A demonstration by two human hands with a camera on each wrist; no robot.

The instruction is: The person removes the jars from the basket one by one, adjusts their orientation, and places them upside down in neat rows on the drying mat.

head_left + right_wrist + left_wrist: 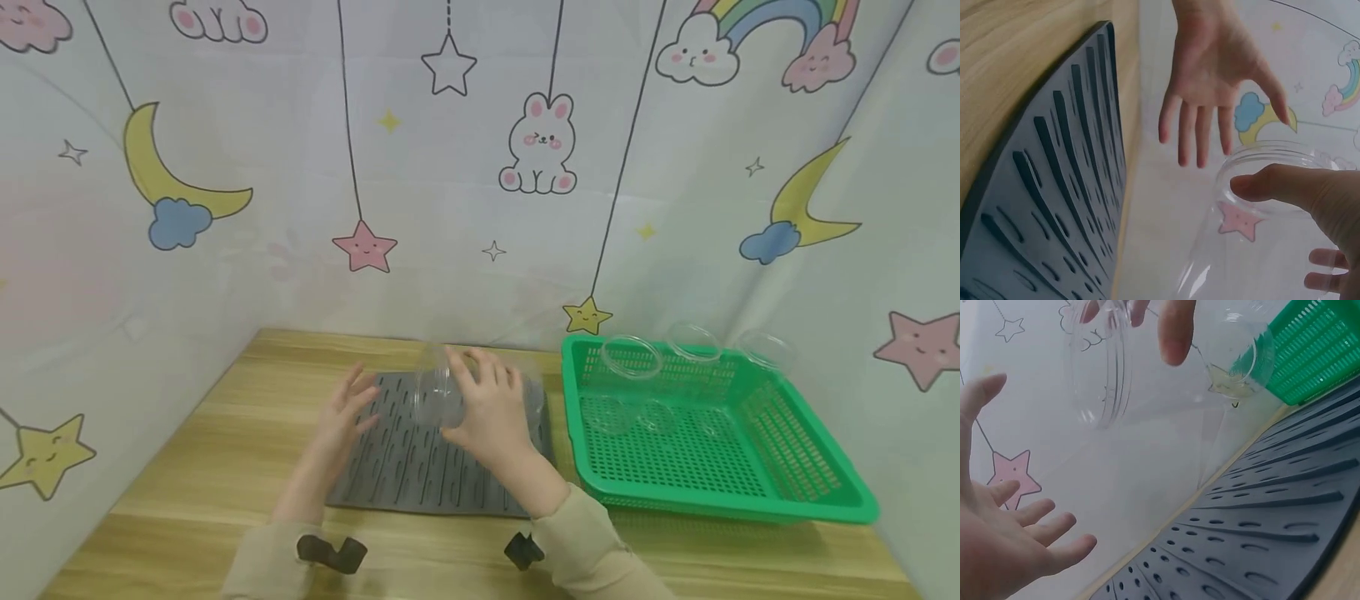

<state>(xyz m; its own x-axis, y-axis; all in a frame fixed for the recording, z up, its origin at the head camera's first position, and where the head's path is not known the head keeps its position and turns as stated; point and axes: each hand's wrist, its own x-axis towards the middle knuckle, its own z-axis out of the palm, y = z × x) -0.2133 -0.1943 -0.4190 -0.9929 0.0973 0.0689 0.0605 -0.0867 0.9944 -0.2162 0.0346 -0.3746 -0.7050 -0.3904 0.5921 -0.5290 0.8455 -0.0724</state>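
Observation:
My right hand grips a clear jar and holds it on its side over a grey ridged mat. The jar's rim faces left, towards my left hand. In the right wrist view, the thumb lies across the jar near its rim. My left hand is raised left of the jar, apart from it, with its fingers spread and nothing in them. The left wrist view shows this left hand palm up beside the rim.
To the right stands a green plastic basket with 3 clear jars, their rims at about the basket's top. Mat and basket are on a wooden table. A patterned cloth hangs behind and at both sides.

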